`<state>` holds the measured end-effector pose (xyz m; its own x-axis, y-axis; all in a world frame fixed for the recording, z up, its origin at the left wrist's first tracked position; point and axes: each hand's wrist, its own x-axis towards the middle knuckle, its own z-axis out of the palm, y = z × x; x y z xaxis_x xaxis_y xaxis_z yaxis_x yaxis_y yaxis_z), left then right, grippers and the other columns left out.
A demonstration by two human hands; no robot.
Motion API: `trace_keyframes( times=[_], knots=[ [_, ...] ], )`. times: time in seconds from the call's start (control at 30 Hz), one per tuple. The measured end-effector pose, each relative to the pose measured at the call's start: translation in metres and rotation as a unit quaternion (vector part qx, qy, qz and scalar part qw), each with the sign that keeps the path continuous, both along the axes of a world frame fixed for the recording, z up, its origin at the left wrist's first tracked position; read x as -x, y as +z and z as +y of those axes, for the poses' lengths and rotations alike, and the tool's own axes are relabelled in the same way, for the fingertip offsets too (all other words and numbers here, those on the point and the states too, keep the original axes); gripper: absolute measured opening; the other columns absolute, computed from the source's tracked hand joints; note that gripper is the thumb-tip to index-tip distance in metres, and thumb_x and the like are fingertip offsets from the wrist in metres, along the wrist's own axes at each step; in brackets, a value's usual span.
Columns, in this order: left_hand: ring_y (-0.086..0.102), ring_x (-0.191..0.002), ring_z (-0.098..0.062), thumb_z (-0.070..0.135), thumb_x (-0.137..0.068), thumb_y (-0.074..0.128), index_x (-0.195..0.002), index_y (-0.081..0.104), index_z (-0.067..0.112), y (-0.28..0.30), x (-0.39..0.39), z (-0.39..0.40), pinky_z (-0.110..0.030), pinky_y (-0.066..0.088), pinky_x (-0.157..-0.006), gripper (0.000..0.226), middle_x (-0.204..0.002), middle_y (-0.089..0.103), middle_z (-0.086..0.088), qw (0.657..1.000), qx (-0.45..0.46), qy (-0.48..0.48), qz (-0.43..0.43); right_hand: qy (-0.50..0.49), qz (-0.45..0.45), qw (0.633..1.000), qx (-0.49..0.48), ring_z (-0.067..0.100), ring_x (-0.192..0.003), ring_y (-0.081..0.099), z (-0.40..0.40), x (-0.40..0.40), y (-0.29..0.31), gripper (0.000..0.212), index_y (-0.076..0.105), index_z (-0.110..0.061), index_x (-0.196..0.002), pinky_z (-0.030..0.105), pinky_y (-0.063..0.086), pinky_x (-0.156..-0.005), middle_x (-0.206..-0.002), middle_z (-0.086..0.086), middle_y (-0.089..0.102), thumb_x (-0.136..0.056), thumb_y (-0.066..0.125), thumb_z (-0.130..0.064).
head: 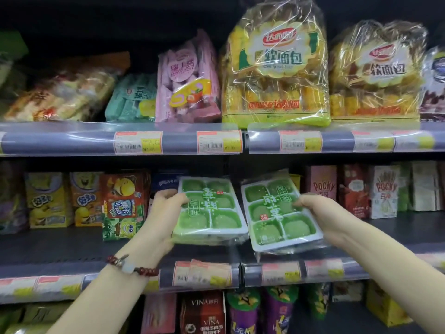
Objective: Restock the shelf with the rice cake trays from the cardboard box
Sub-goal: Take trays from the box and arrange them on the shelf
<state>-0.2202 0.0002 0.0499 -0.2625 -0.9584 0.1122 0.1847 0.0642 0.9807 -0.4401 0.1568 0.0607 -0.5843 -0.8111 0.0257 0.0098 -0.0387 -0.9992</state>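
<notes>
Two green rice cake trays, each with six wells under clear film, are tilted up over the middle shelf [72, 247]. My left hand [163, 213] grips the left tray [212, 208] by its left edge, thumb on top. My right hand [320, 213] grips the right tray [279, 213] by its right edge. Both trays look stacked on further trays underneath. The trays' near ends sit at the shelf's front part. The cardboard box is out of view.
Yellow and orange snack boxes [84, 198] stand left of the trays, Pocky boxes [385, 191] to the right. Bread bags [277, 66] fill the upper shelf. Price tag rails [216, 142] run along the shelf fronts. Cans and boxes [207, 314] sit on the bottom shelf.
</notes>
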Motion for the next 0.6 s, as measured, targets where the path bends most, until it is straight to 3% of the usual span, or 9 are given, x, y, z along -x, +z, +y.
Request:
trace_keyframes(
  times=[0.13, 0.17, 0.27, 0.33, 0.4, 0.43, 0.53, 0.6],
  knots=[
    [0.060, -0.081, -0.034, 0.011, -0.080, 0.057, -0.113, 0.055, 0.001, 0.015, 0.016, -0.029, -0.032, 0.051, -0.056, 0.034, -0.097, 0.060, -0.022, 1.000, -0.001, -0.019, 0.019, -0.012, -0.007, 1.000, -0.006, 0.025, -0.042, 0.064, -0.025, 0.007, 0.017, 0.011, 0.061, 0.005, -0.088, 0.030, 0.055, -0.041, -0.064, 0.018, 0.067, -0.088, 0.050, 0.002],
    [0.061, -0.083, -0.036, 0.011, -0.081, 0.058, -0.114, 0.057, 0.000, 0.019, 0.021, -0.037, -0.035, 0.052, -0.060, 0.034, -0.098, 0.062, -0.024, 0.999, -0.007, -0.028, 0.029, -0.014, 0.000, 1.000, -0.008, 0.026, -0.043, 0.065, -0.030, 0.007, 0.022, 0.010, 0.061, 0.007, -0.089, 0.031, 0.055, -0.041, -0.061, 0.019, 0.068, -0.087, 0.051, 0.004],
    [0.061, -0.106, -0.043, 0.011, -0.081, 0.063, -0.115, 0.060, 0.000, 0.019, 0.034, -0.059, -0.054, 0.049, -0.093, 0.035, -0.115, 0.063, -0.027, 1.000, -0.018, -0.011, 0.019, -0.048, 0.046, 0.998, -0.011, 0.022, -0.036, 0.063, -0.047, 0.015, 0.031, 0.013, 0.059, 0.005, -0.077, 0.028, 0.053, -0.037, -0.049, 0.015, 0.065, -0.084, 0.052, 0.013],
    [0.059, -0.111, -0.041, 0.019, -0.074, 0.067, -0.115, 0.060, 0.002, 0.016, 0.040, -0.073, -0.056, 0.044, -0.100, 0.045, -0.119, 0.062, -0.025, 0.999, -0.032, -0.008, -0.001, -0.070, 0.090, 0.993, -0.021, 0.028, -0.054, 0.069, -0.061, 0.020, 0.034, 0.010, 0.062, 0.007, -0.085, 0.035, 0.060, -0.056, -0.070, 0.024, 0.068, -0.080, 0.057, 0.015],
    [0.061, -0.109, -0.039, 0.022, -0.074, 0.068, -0.116, 0.059, 0.003, 0.015, 0.041, -0.079, -0.053, 0.046, -0.100, 0.047, -0.116, 0.063, -0.023, 0.999, -0.029, -0.003, -0.033, -0.100, 0.151, 0.982, -0.049, 0.037, -0.093, 0.066, -0.075, 0.026, 0.035, 0.032, 0.061, 0.011, -0.108, 0.044, 0.054, -0.088, -0.106, 0.027, 0.065, -0.076, 0.064, 0.012],
    [0.061, -0.107, -0.038, 0.020, -0.078, 0.066, -0.114, 0.057, 0.002, 0.016, 0.040, -0.077, -0.050, 0.047, -0.098, 0.041, -0.114, 0.064, -0.022, 0.998, -0.023, 0.006, -0.054, -0.103, 0.194, 0.973, -0.077, 0.037, -0.105, 0.062, -0.080, 0.028, 0.035, 0.038, 0.059, 0.010, -0.115, 0.041, 0.050, -0.094, -0.116, 0.024, 0.062, -0.077, 0.066, 0.008],
    [0.060, -0.097, -0.031, 0.012, -0.082, 0.061, -0.100, 0.049, 0.004, 0.013, 0.040, -0.076, -0.038, 0.048, -0.084, 0.023, -0.102, 0.060, -0.017, 0.990, 0.015, 0.057, -0.128, -0.113, 0.284, 0.935, -0.177, 0.029, -0.108, 0.058, -0.092, 0.035, 0.034, 0.046, 0.054, 0.006, -0.124, 0.028, 0.045, -0.080, -0.125, 0.019, 0.058, -0.082, 0.068, -0.006],
    [0.062, -0.098, -0.032, 0.013, -0.075, 0.064, -0.105, 0.056, -0.003, 0.010, 0.044, -0.083, -0.038, 0.050, -0.082, 0.035, -0.104, 0.063, -0.018, 0.984, 0.036, 0.072, -0.160, -0.103, 0.308, 0.922, -0.209, 0.032, -0.115, 0.055, -0.100, 0.041, 0.032, 0.045, 0.053, 0.006, -0.127, 0.026, 0.041, -0.080, -0.129, 0.022, 0.055, -0.085, 0.063, -0.007]
  ],
)
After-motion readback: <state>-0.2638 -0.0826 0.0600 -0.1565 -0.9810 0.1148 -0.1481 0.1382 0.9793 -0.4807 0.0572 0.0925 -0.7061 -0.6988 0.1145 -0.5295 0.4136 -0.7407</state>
